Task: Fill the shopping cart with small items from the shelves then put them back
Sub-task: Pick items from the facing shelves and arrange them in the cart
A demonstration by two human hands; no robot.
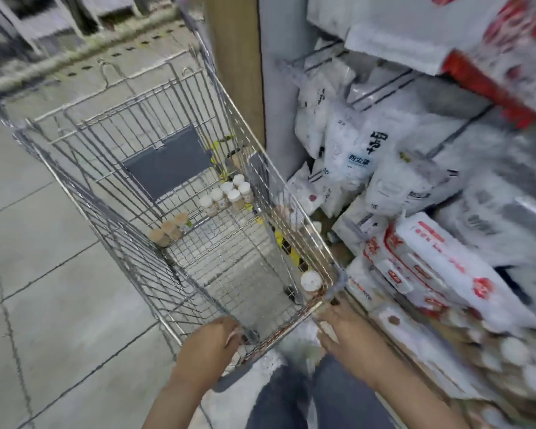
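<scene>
Head view: the shopping cart is held at its near rim, the left hand curled over the wire, the right hand at the corner, grip unclear in the blur. Its long axis runs away from the hands. One white-capped jar stands nearest the right hand; more jars cluster at the far end, shelves just beside.

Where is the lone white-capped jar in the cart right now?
In the head view, the lone white-capped jar stands in the shopping cart's near right corner, just ahead of the right hand, apart from the jar cluster farther ahead.
</scene>
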